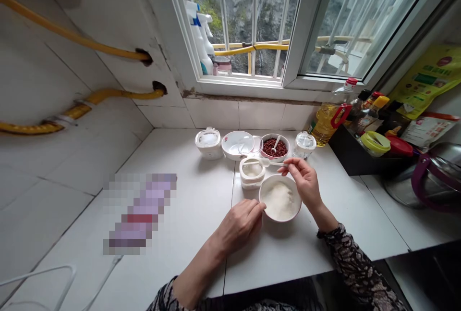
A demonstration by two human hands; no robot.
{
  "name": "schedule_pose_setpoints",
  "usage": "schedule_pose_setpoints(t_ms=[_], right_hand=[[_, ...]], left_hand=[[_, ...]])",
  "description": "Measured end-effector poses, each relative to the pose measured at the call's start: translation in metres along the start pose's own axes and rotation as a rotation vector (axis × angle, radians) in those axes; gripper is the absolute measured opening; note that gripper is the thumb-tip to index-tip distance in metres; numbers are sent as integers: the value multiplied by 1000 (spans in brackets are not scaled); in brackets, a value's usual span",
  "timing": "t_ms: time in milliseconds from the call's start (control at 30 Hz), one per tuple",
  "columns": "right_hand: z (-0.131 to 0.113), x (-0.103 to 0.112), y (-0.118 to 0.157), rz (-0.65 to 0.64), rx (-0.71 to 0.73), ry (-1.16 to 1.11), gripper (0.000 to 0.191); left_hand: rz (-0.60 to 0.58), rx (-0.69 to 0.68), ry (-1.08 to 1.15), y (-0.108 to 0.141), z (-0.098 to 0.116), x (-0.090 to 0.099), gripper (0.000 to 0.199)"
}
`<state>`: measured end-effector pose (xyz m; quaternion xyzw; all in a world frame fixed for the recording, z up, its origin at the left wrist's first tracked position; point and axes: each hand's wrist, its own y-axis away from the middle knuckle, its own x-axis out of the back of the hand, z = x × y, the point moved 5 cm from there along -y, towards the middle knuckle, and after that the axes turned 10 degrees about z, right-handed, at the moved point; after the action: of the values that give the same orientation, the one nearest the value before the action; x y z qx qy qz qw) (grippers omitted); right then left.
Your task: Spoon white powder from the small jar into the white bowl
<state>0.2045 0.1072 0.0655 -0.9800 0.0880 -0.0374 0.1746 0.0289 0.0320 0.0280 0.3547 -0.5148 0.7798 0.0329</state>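
Note:
My right hand pinches the handle of a small white spoon. The spoon lies level over the mouth of an uncovered white jar, and whether anything is in its scoop I cannot tell. Just in front of that jar is a bowl filled with pale white powder. With bent fingers, my left hand grips the bowl's left rim. Behind stands a bowl of dark red beans with another little white spoon resting in it. To its left is a white bowl.
Lidded jars stand at the back left and back right. An oil bottle and a black rack of condiments line the right side, near a metal kettle. A blurred purple object and a white cable lie left.

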Motion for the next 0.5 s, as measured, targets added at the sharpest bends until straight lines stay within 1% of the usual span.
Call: schedule_pose_setpoints(t_ms=[33, 67, 133, 167, 200, 233, 267, 333, 367, 433, 500], right_hand=[[-5, -5, 2, -10, 109, 78, 14], [-12, -11, 6, -48, 262, 190, 13], [-20, -25, 13, -158, 540, 399, 17], [-22, -29, 16, -202, 639, 473, 20], [-24, -31, 18, -222, 700, 515, 22], [-25, -29, 18, -206, 719, 525, 22], [-27, -24, 16, -167, 703, 512, 21], [-30, -9, 13, -53, 602, 445, 15], [-30, -2, 11, -38, 516, 407, 12], [-29, 10, 9, -55, 365, 347, 7], [-29, 14, 9, -134, 306, 372, 7]], left_hand=[[-2, 3, -1, 0, 0, 0, 18], [-4, 6, -1, 0, 0, 0, 19], [-8, 12, 4, -1, 0, 0, 19], [-9, 14, 8, -1, 0, 0, 20], [-10, 16, 12, -1, 0, 0, 20], [-10, 18, 15, -1, 0, 1, 20], [-10, 19, 16, -1, 0, 1, 20], [-13, 19, 15, -1, 0, 1, 20], [-16, 20, 16, -1, 0, 1, 21], [-16, 24, 21, 0, 0, 2, 21], [-19, 31, 31, 0, 0, 3, 21]])
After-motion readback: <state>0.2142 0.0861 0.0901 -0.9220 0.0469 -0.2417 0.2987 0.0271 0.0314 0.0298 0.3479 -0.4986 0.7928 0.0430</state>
